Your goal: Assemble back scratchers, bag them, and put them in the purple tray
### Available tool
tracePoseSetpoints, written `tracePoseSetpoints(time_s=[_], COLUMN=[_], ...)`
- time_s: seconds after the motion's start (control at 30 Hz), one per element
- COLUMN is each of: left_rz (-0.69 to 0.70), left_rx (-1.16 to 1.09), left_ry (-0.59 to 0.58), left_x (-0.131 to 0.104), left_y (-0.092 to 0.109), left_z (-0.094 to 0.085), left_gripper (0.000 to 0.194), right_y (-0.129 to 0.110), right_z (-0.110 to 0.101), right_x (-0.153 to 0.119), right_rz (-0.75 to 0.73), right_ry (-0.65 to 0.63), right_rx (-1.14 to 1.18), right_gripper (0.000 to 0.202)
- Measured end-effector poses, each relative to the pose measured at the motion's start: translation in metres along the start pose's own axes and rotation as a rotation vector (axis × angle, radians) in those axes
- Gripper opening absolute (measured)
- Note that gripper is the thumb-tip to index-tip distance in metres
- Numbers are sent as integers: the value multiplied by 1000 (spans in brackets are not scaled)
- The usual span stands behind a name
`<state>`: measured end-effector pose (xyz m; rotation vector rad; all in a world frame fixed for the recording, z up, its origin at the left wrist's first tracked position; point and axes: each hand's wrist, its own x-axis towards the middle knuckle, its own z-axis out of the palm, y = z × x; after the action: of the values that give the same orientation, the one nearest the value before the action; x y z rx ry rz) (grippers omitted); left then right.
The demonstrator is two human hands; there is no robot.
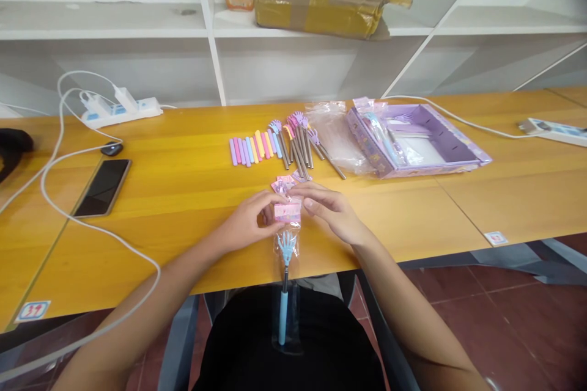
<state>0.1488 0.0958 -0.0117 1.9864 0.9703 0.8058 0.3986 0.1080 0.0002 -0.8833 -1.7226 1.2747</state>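
My left hand (250, 220) is closed on the left side of a pink header card (288, 211), thumb below and fingers above. My right hand (337, 214) bends around the card's right side, its fingertips at the upper edge. Below the card hangs a clear plastic bag (293, 311) over the table edge. Inside it lies a light blue back scratcher (283, 311) with a hand-shaped head and metal shaft. More printed cards (282, 183) lie just beyond my fingers.
Several metal-shafted scratchers (300, 140) lie beside a row of coloured handles (254, 148). Clear bags (337, 140) rest against a purple box (440, 168) holding packed scratchers. At left are a phone (103, 188), a white cable (114, 235) and a power strip (137, 111).
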Motion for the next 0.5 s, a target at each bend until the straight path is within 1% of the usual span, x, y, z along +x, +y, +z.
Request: tracePoseSetpoints(time_s=[0.17,0.27,0.37,0.43,0.5], left_rz=[18,0,-51,-60,-59], left_rx=[29,-30,-105,-140,-178], left_ry=[-40,-61,-76,-64,-51], left_x=[0,-1,-3,-3,-4], left_y=[0,-3,-7,-9,-11], left_z=[0,3,7,9,10], left_gripper=[32,33,34,40,58], right_y=[-1,-1,2,4,6], right_z=[-2,-4,-3,-2,-1], right_x=[-1,-3,-6,-7,-9], right_rz=[-30,-27,15,29,-6], right_ry=[0,-13,-12,-5,-4], right_rx=[-19,-66,-110,-150,-179], right_gripper=[29,31,34,34,29])
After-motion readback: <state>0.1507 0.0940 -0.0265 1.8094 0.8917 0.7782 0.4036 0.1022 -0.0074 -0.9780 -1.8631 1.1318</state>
